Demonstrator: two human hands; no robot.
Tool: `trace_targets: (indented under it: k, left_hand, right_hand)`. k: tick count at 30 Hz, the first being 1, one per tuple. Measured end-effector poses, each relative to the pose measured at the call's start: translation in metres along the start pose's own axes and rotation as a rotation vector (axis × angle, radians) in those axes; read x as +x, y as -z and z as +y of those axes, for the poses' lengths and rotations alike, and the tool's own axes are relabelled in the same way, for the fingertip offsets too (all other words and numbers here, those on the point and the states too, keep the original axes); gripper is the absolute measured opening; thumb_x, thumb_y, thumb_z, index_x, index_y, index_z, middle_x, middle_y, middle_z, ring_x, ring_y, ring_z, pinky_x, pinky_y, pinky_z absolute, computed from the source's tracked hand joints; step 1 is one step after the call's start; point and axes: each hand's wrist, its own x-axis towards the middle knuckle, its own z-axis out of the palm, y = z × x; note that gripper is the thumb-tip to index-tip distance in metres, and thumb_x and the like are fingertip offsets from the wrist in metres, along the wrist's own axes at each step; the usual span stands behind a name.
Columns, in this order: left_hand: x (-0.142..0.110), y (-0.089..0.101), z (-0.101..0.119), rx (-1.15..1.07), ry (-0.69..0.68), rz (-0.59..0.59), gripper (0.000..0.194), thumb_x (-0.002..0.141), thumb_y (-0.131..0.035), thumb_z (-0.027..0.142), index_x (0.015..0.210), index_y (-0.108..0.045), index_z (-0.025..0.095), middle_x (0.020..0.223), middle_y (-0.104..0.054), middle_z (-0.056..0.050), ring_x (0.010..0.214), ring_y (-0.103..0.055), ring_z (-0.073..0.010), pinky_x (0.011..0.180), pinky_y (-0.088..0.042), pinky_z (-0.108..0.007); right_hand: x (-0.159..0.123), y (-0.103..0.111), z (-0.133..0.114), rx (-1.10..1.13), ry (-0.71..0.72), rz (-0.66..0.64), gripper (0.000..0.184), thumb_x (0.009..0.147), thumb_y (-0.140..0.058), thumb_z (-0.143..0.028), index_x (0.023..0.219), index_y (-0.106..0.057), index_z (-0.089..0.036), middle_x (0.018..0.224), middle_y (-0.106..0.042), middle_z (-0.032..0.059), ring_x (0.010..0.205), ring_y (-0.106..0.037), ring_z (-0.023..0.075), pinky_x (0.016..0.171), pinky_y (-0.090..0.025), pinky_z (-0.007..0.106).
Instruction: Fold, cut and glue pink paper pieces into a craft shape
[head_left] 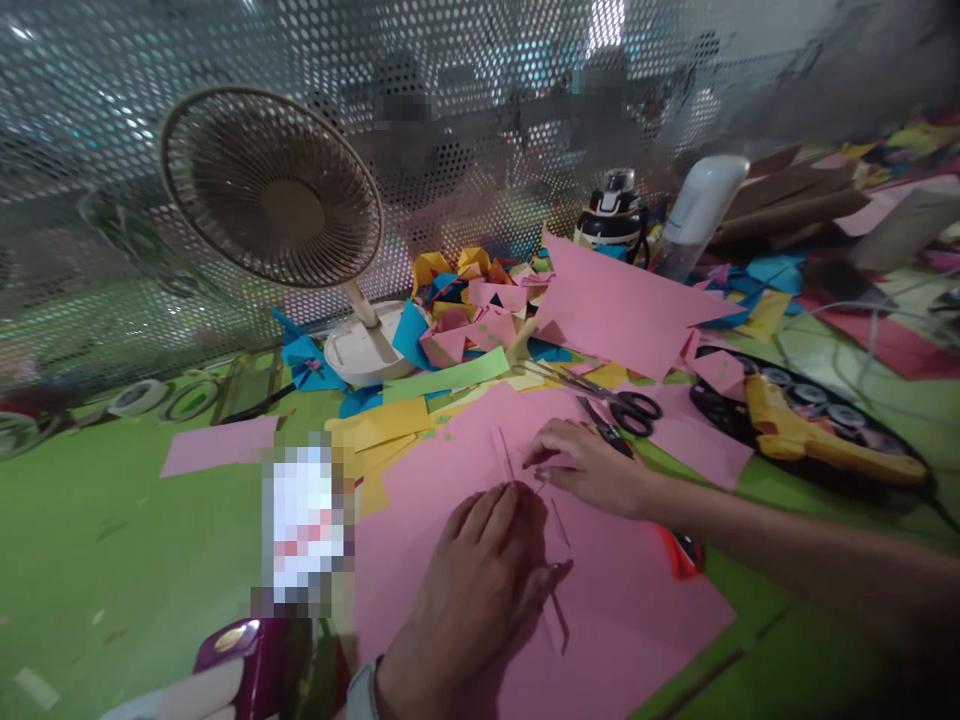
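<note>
Left hand (476, 575), right hand (589, 468) bent over pink paper (630, 620).

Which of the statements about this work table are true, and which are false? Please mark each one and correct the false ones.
1. The left hand is over the large pink paper sheet. True.
2. The black-handled metal scissors lie under the left hand. False: the scissors lie beyond the right hand.
3. The round-caged fan with a white base stands before a perforated grey screen. True.
4. The yellow plastic glue gun rests on the large pink paper sheet. False: the glue gun lies on an oval black tray.
5. A light-green paper strip lies beyond both hands. True.
</note>
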Motion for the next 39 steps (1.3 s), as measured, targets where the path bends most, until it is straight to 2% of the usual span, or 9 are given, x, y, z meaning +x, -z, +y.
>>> trace_targets:
  k: [6, 13, 15, 19, 25, 30, 33, 39]
  left_hand:
    - [-0.001, 0.001, 0.001, -0.003, 0.002, -0.002, 0.05, 0.09, -0.04, 0.047, 0.128, -0.046, 0.015, 0.132, -0.047, -0.011, 0.119, -0.043, -0.0254, 0.098, -0.038, -0.041]
    - [-0.001, 0.005, 0.002, -0.002, -0.008, -0.012, 0.046, 0.091, -0.041, 0.045, 0.125, -0.048, 0.016, 0.132, -0.047, -0.011, 0.119, -0.044, -0.0267, 0.096, -0.04, -0.042]
    - [-0.001, 0.004, 0.002, 0.004, -0.009, -0.009, 0.046, 0.09, -0.041, 0.045, 0.125, -0.049, 0.016, 0.131, -0.047, -0.011, 0.119, -0.044, -0.0268, 0.096, -0.04, -0.041]
    - [-0.001, 0.002, 0.001, 0.024, -0.013, 0.006, 0.046, 0.091, -0.041, 0.045, 0.127, -0.047, 0.016, 0.131, -0.047, -0.011, 0.117, -0.045, -0.0259, 0.096, -0.04, -0.041]
    - [-0.001, 0.005, 0.002, 0.037, -0.024, -0.011, 0.048, 0.091, -0.039, 0.046, 0.128, -0.046, 0.017, 0.131, -0.047, -0.011, 0.119, -0.044, -0.0261, 0.096, -0.04, -0.041]
    - [-0.001, 0.006, 0.004, 0.053, -0.022, -0.028, 0.048, 0.091, -0.039, 0.046, 0.128, -0.046, 0.017, 0.131, -0.047, -0.012, 0.119, -0.044, -0.0261, 0.097, -0.04, -0.042]
    - [-0.002, 0.006, 0.004, 0.057, -0.025, -0.009, 0.048, 0.09, -0.04, 0.047, 0.128, -0.046, 0.018, 0.13, -0.048, -0.012, 0.118, -0.045, -0.0257, 0.096, -0.041, -0.042]
    - [-0.004, 0.007, 0.005, 0.035, -0.026, -0.007, 0.045, 0.09, -0.042, 0.044, 0.128, -0.045, 0.018, 0.13, -0.047, -0.012, 0.118, -0.045, -0.0252, 0.096, -0.041, -0.042]
  right_hand:
    - [-0.002, 0.007, 0.0, 0.034, 0.015, -0.051, 0.028, 0.072, -0.064, -0.017, 0.099, -0.063, -0.02, 0.104, -0.061, 0.0045, 0.102, -0.053, 0.02, 0.091, -0.037, 0.038]
    - [0.005, 0.015, 0.008, 0.124, 0.064, -0.151, 0.034, 0.068, -0.058, -0.007, 0.1, -0.063, -0.02, 0.102, -0.064, 0.0039, 0.097, -0.058, 0.0175, 0.087, -0.042, 0.033]
    - [0.005, 0.012, 0.008, 0.124, 0.051, -0.126, 0.03, 0.069, -0.06, -0.01, 0.098, -0.063, -0.019, 0.1, -0.064, 0.0039, 0.095, -0.059, 0.0175, 0.085, -0.042, 0.032]
    - [0.004, 0.004, 0.004, -0.008, 0.003, 0.01, 0.018, 0.071, -0.065, -0.02, 0.089, -0.064, -0.02, 0.095, -0.063, 0.0039, 0.093, -0.057, 0.019, 0.085, -0.04, 0.035]
    - [0.007, 0.001, 0.006, 0.048, -0.007, -0.016, 0.02, 0.071, -0.062, -0.011, 0.089, -0.065, -0.021, 0.095, -0.065, 0.0032, 0.089, -0.059, 0.017, 0.082, -0.042, 0.033]
    - [0.007, 0.0, 0.008, -0.002, 0.018, 0.022, 0.015, 0.073, -0.062, -0.02, 0.089, -0.065, -0.021, 0.095, -0.065, 0.0033, 0.09, -0.059, 0.0182, 0.084, -0.041, 0.035]
    - [0.006, -0.001, 0.008, -0.003, 0.006, 0.023, 0.015, 0.074, -0.059, -0.016, 0.087, -0.066, -0.021, 0.094, -0.066, 0.0034, 0.09, -0.059, 0.0178, 0.082, -0.042, 0.033]
    - [0.003, 0.0, 0.011, 0.024, 0.07, 0.02, 0.02, 0.072, -0.063, -0.019, 0.092, -0.064, -0.02, 0.098, -0.065, 0.0036, 0.093, -0.058, 0.0187, 0.084, -0.041, 0.033]
